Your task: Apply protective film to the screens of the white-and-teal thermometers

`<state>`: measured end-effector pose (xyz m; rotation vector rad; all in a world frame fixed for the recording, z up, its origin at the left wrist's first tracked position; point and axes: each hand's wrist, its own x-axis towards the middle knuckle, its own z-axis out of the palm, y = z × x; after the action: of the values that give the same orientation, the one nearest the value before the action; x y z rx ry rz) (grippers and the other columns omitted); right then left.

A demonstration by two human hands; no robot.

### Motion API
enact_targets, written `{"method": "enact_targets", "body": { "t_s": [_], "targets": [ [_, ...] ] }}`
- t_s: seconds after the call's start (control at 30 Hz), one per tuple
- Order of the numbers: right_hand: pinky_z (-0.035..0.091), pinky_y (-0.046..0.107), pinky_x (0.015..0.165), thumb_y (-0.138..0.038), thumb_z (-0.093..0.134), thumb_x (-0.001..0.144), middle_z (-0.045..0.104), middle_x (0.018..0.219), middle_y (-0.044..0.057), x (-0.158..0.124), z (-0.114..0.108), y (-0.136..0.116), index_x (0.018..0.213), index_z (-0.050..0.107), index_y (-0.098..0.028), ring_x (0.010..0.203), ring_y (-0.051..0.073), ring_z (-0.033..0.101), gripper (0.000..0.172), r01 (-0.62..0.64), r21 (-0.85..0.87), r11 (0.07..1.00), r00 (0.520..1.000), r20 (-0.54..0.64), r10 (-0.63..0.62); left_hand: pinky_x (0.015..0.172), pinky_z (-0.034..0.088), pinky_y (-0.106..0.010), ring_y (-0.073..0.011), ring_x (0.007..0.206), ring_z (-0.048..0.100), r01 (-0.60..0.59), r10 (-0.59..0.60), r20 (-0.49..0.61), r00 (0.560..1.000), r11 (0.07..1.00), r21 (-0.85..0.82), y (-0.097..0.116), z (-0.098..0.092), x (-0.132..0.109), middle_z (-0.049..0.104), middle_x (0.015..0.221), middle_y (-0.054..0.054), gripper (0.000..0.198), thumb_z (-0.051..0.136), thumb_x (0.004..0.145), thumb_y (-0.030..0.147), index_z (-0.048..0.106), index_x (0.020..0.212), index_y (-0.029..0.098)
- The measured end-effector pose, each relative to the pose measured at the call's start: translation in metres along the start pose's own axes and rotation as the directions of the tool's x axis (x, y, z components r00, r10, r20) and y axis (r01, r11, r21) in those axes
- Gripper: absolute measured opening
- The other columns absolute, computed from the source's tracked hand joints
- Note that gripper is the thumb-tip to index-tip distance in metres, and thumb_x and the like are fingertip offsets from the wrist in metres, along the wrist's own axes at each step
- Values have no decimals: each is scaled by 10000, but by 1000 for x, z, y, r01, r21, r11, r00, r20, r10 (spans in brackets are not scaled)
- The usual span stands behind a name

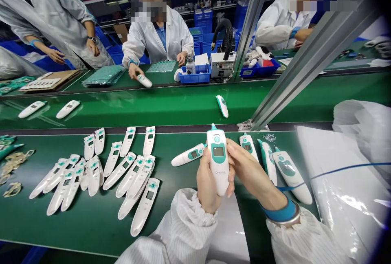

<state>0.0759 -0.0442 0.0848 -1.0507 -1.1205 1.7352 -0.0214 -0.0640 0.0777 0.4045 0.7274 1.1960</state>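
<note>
A white and teal ear thermometer (218, 162) is held upright in front of me, its grey screen and round button facing me and its teal tip pointing away. My left hand (207, 180) is closed around its left side and lower body. My right hand (244, 166) grips its right edge, thumb near the screen. On the bench just left of the hands lies another thermometer (189, 155). To the right are a thermometer (249, 146), one turned on its side (268, 161) and a larger-looking one (292, 174). A blue wrist strap (281, 211) circles my right wrist.
Several white casing halves (145, 207) are spread over the bench's left side. Rubber bands (14, 188) lie at far left. Thermometers (222, 106) sit on the green conveyor (171, 105). A metal post (290, 76) and plastic sheeting (345, 182) are at right. Across the conveyor, a co-worker's hand (134, 70) holds a thermometer.
</note>
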Motion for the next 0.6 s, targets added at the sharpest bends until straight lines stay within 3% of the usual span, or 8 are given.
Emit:
{"method": "enact_targets", "body": {
  "t_s": [0.1, 0.2, 0.23, 0.27, 0.33, 0.37, 0.5, 0.6],
  "targets": [
    [448, 263, 318, -544, 406, 924, 483, 437, -84, 1, 3, -1, 1295, 506, -210, 303, 157, 514, 509, -110, 47, 993, 991, 84, 106, 241, 264, -176, -83, 235, 366, -6, 6, 5, 1000, 1000, -3, 2, -2, 2, 485, 438, -8, 568, 216, 931, 522, 561, 704, 132],
    [536, 287, 519, -541, 304, 960, 632, 632, -11, 30, -10, -3, 1228, 567, -201, 491, 156, 619, 507, -28, -302, 953, 996, -90, 1, 244, 258, -179, -85, 243, 366, -10, 10, 2, 1000, 1000, 3, 6, -6, 3, 492, 455, -2, 540, 243, 925, 528, 564, 738, 136],
    [553, 299, 636, -521, 280, 974, 682, 782, 31, 48, -19, -5, 1211, 581, -192, 640, 163, 665, 505, -21, -464, 886, 981, -180, -70, 246, 254, -179, -83, 244, 365, -9, 9, -8, 1000, 1000, 3, 8, -8, 4, 494, 462, 0, 533, 249, 925, 528, 564, 746, 137],
    [538, 295, 777, -482, 271, 989, 694, 972, 57, 69, -29, -8, 1207, 586, -199, 848, 162, 676, 476, -78, -658, 749, 948, -282, -149, 248, 252, -177, -80, 245, 364, -6, 6, -20, 1000, 1000, 3, 10, -9, 4, 496, 469, 1, 533, 251, 924, 530, 565, 750, 136],
    [441, 361, 974, -408, 494, 935, 581, 1277, 129, 116, -50, -15, 1272, 532, -147, 1170, 229, 551, 427, -188, -744, 642, 895, -399, -200, 255, 252, -173, -75, 250, 367, -8, 8, -40, 999, 1000, -2, 14, -12, 4, 489, 473, 4, 550, 248, 921, 544, 566, 743, 132],
    [406, 409, 1010, -363, 582, 893, 526, 1339, 152, 139, -59, -18, 1289, 513, -128, 1232, 264, 495, 466, -248, -763, 597, 868, -448, -212, 258, 255, -172, -76, 253, 373, -17, 17, -42, 999, 1000, -6, 17, -13, 3, 485, 473, 4, 555, 250, 919, 548, 569, 741, 130],
    [454, 500, 943, -324, 593, 899, 526, 1313, 110, 202, -78, -23, 1256, 534, -163, 1145, 263, 546, 396, -475, -761, 442, 766, -604, -219, 266, 288, -178, -88, 260, 408, -68, 67, -34, 997, 997, -21, 27, -20, -3, 501, 483, -6, 557, 254, 921, 544, 582, 753, 127],
    [496, 455, 894, -316, 589, 904, 557, 1261, 113, 218, -79, -18, 1235, 546, -148, 1079, 240, 584, 374, -510, -785, 351, 767, -600, -228, 255, 300, -182, -90, 261, 405, -125, 123, -46, 991, 991, -45, 33, -25, -7, 508, 483, -16, 579, 242, 918, 557, 585, 737, 128]
  ]
}}
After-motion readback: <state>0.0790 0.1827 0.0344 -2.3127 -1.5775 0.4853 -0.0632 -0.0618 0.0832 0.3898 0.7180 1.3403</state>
